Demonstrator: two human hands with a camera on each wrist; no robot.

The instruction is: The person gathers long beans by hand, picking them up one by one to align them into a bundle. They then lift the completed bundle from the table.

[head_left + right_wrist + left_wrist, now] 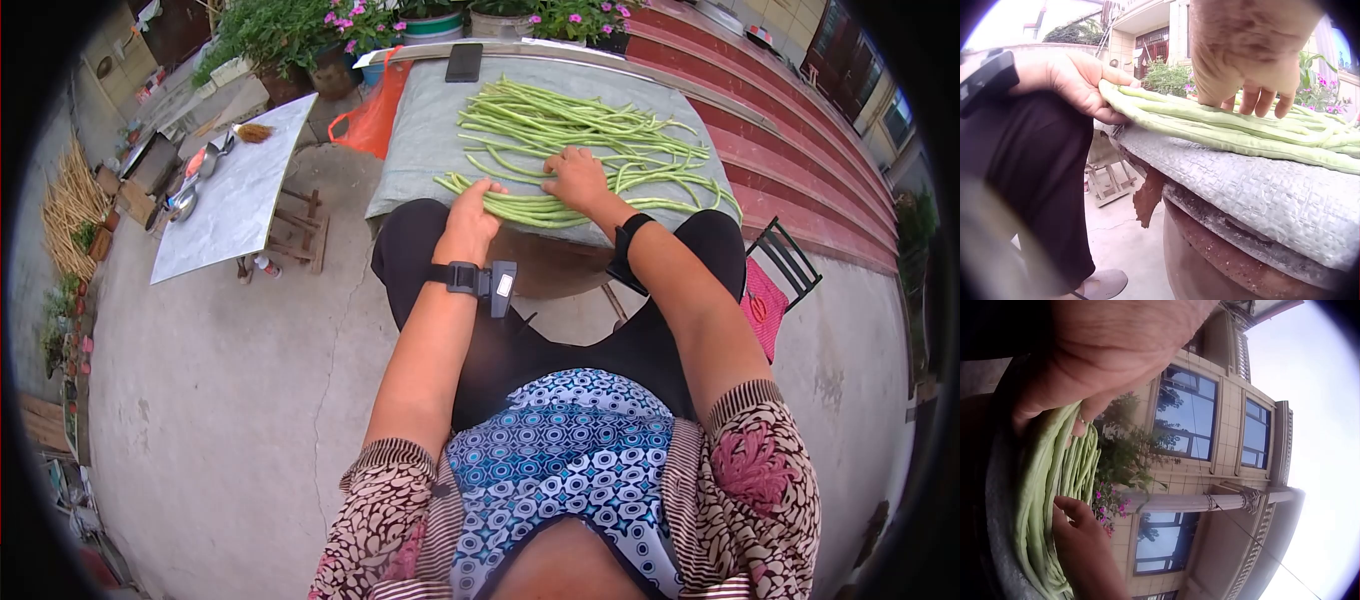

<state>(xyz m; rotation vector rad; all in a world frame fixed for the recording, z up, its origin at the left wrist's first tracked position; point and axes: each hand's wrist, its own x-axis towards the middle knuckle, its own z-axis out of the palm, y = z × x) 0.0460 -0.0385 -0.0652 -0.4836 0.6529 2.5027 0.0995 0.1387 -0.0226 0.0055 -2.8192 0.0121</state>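
Observation:
Long green beans (pixel 585 110) lie spread in a loose heap on a grey woven sheet (pixel 415 140). My left hand (pixel 472 215) grips the left ends of a bundle of long beans (pixel 535 208) at the near edge, thumb on top; their pale ends stick out past the hand. Over the middle of the beans my right hand (pixel 580 183) reaches down with thumb and fingers apart. In the right wrist view the fingertips of the right hand (pixel 1250 69) point down behind the near bundle, right at the beans, partly hidden by it.
A black phone (pixel 464 62) lies at the sheet's far left corner, beside an orange plastic bag (pixel 375 110). Left stands a low table (pixel 235 190) with metal bowls and a brush. Flower pots line the back, red steps (pixel 770 150) rise at right, and a chair (pixel 785 265) stands near.

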